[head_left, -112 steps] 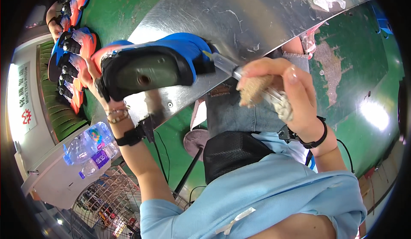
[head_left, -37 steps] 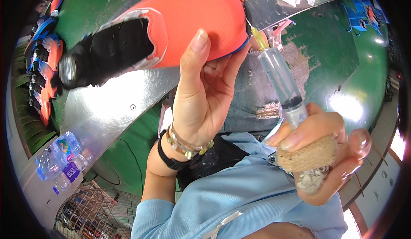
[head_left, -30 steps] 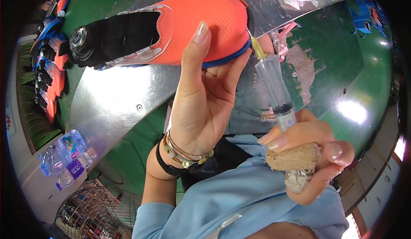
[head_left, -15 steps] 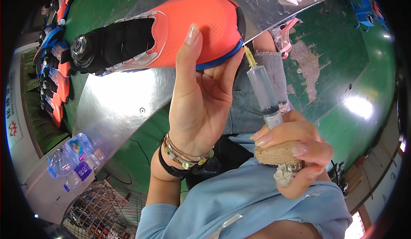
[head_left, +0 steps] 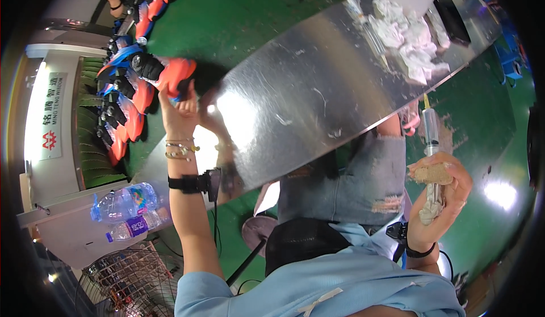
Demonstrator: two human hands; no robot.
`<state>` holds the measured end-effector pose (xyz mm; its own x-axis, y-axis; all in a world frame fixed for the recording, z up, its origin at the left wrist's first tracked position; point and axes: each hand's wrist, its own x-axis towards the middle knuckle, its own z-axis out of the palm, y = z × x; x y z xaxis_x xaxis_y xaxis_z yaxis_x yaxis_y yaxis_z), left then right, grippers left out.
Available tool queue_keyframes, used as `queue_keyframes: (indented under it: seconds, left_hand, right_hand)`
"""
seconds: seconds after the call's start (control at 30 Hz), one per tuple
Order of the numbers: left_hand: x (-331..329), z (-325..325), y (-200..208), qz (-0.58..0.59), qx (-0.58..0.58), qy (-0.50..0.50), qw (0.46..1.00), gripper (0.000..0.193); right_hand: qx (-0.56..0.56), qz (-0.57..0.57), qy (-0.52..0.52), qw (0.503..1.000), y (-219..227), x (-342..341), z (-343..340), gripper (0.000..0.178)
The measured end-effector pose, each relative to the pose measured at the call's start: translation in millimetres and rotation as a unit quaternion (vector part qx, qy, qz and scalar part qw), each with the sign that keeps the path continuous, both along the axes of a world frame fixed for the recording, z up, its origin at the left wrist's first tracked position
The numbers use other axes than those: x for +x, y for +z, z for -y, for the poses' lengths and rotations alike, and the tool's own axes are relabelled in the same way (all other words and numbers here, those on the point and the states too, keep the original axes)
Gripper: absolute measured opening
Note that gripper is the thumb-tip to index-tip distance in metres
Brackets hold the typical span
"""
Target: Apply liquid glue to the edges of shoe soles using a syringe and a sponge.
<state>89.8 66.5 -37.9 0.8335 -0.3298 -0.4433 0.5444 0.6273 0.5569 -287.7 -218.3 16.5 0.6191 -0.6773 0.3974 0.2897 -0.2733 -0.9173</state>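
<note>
Shoe (head_left: pixel 171 75) in left grip (head_left: pixel 180 112), syringe (head_left: pixel 431 127) in right (head_left: pixel 456 187)

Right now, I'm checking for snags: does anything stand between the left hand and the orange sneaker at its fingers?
Nothing visible does: the left hand appears to touch the toe of the orange sneaker. The other sneakers sit farther left, not between them.

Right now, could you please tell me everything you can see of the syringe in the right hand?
The syringe has a clear, plastic-looking barrel, a yellow tip and a dark seal inside. It points forward, toward the table. The right hand grips it at a rough tan block; a whitish wad sits at the rear end.
</note>
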Motion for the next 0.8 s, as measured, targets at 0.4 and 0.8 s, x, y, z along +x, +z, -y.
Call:
queue_keyframes:
  seconds: [0.4, 0.8]
  left_hand:
    - [72, 158, -10, 0.089, 0.037, -0.047, 0.994, 0.02]
    - [124, 355, -26, 0.106, 0.109, -0.084, 0.985, 0.049]
  right_hand:
    - [-0.001, 0.015, -0.099, 0.995, -31, 63, 81, 0.03]
    - [-0.128, 0.007, -0.013, 0.992, -51, 53, 114, 0.025]
